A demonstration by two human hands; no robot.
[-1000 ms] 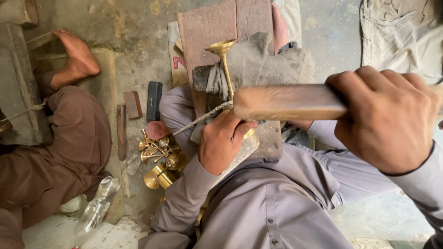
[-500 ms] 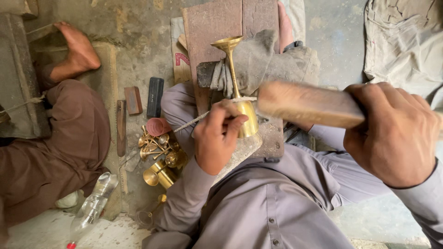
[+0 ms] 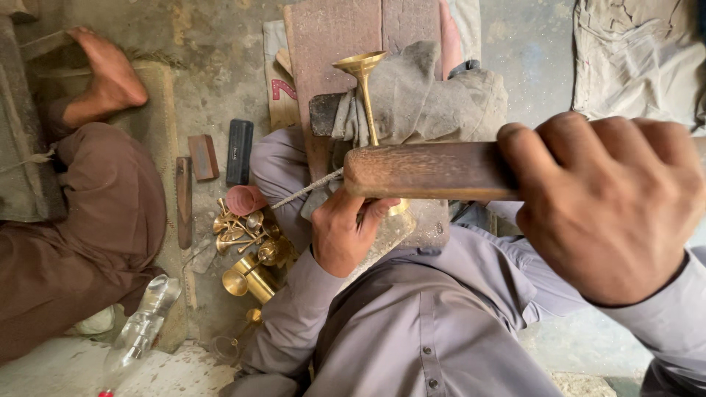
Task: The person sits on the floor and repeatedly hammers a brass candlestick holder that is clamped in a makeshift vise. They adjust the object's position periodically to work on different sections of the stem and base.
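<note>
Concrete floor (image 3: 220, 73): L hand (image 3: 346, 235) grips brass goblet (image 3: 362, 70), R hand (image 3: 610, 206) fingers closed on wooden handle (image 3: 426, 170).

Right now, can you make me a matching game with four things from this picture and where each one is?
Things:
1. brass goblet
2. wooden handle
3. clear plastic bottle
4. bare foot

Places:
A. lying on the floor at lower left
B. gripped in the right hand
C. top left, on a mat
D. held at its base by the left hand, its wide end pointing away from the person

Pairs: 1-D, 2-B, 3-A, 4-C
</note>
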